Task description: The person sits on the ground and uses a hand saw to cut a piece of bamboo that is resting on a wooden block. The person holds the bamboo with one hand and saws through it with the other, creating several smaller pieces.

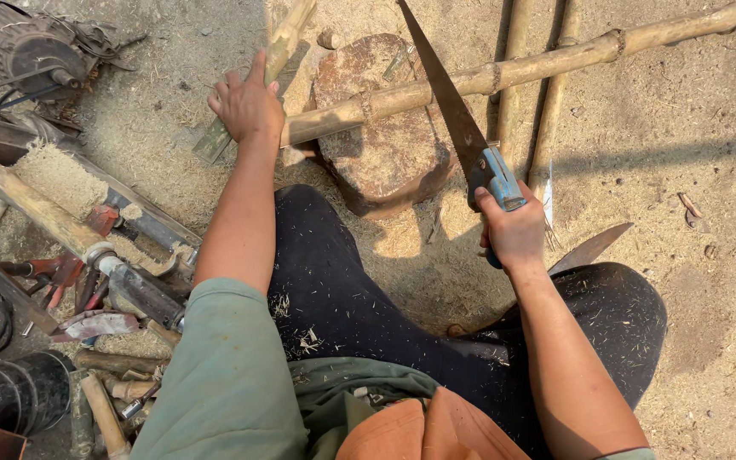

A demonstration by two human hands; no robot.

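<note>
Your left hand (247, 106) clasped a bamboo piece (276, 60), your right hand (514, 232) clenched a saw (457, 119) across the long bamboo pole (555, 58) on a stone block (385, 153), tool clutter (87, 281) left, curved blade (591, 247) partly hidden behind your wrist.

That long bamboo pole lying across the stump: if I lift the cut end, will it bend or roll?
The bamboo pole looks thick and jointed, so it probably stays stiff. Being round and resting across the stump, it may roll once the left hand lets go. Likely light for its length. The right hand holds the saw.
</note>
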